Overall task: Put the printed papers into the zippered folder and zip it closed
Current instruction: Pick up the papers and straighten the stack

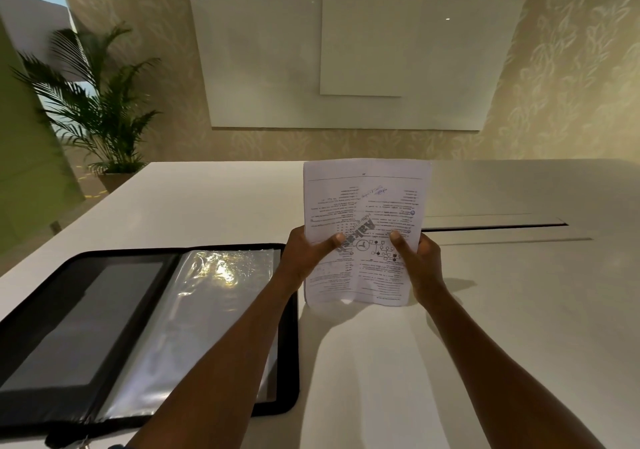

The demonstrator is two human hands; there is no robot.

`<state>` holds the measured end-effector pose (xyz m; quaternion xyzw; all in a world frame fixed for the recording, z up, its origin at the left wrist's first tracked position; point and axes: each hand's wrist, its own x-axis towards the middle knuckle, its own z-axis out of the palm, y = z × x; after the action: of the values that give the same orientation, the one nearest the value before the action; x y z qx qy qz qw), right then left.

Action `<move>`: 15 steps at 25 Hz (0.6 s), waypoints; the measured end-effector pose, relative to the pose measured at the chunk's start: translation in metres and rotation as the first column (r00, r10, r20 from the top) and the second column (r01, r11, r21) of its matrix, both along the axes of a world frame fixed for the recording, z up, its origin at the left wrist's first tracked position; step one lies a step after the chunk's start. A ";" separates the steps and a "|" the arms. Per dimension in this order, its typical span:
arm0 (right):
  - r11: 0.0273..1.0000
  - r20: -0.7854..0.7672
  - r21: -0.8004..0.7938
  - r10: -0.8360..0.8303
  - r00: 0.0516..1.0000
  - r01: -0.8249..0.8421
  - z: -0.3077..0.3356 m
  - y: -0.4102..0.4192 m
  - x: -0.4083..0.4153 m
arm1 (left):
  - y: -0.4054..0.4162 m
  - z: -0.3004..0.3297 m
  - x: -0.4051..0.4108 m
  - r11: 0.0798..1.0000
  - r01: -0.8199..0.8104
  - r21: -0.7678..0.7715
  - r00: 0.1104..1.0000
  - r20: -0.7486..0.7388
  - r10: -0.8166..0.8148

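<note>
Head view: two hands (306, 251) (420, 258) hold one paper sheaf (367, 206) upright.

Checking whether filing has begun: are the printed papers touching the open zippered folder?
Apart. The head view shows the printed papers held upright by the left hand and right hand, right of the zippered folder, with bare table between them.

Count at this moment: two hands, left (306, 252) and right (417, 258); one sheaf of papers (365, 206), sheet number not resolvable; one folder (104, 327), lying open, with clear sleeves (207, 310) in a stack whose number cannot be told. One table (485, 344), one slot (491, 227) in its top. One plant (97, 109); two white boards (263, 60) on the wall, one overlapping the other.
</note>
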<state>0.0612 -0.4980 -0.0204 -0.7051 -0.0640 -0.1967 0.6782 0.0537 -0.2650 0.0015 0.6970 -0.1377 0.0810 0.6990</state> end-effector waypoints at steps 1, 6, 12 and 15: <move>1.000 -0.002 -0.005 -0.007 1.000 0.007 0.000 0.001 0.000 | 0.000 0.000 0.000 1.000 0.006 0.001 1.000 0.005 -0.006; 0.999 0.012 -0.030 -0.037 0.999 0.037 0.003 0.000 0.001 | 0.000 0.003 0.001 1.000 -0.004 0.001 1.000 0.015 0.004; 0.997 -0.007 -0.046 -0.055 0.998 0.055 -0.011 0.002 -0.003 | -0.004 -0.009 -0.001 0.996 -0.002 0.085 1.000 -0.014 0.003; 0.996 -0.032 -0.066 -0.057 0.998 0.055 -0.010 0.002 -0.002 | -0.005 -0.006 0.005 0.984 -0.058 0.166 0.998 -0.011 0.061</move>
<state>0.0595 -0.4959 -0.0304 -0.7316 -0.0390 -0.2014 0.6501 0.0589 -0.2703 -0.0049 0.7571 -0.1175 0.0847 0.6371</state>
